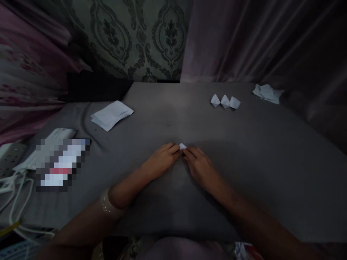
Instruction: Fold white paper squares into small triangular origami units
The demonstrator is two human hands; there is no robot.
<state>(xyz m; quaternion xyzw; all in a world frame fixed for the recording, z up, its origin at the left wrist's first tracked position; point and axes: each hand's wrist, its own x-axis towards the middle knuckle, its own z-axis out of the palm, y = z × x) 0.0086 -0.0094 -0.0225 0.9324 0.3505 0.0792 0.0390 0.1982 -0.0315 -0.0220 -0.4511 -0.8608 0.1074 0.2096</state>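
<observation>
My left hand and my right hand meet at the middle of a grey cloth-covered surface. Their fingertips pinch a small folded white paper piece between them, most of it hidden under the fingers. A clear bangle sits on my left wrist. Three folded white paper shapes lie in a row at the far right, well beyond my hands.
A stack of white paper sheets lies far left. Crumpled white paper sits at the far right edge by a curtain. A power strip with white cables and a blurred-out object are at the left. Patterned wall behind.
</observation>
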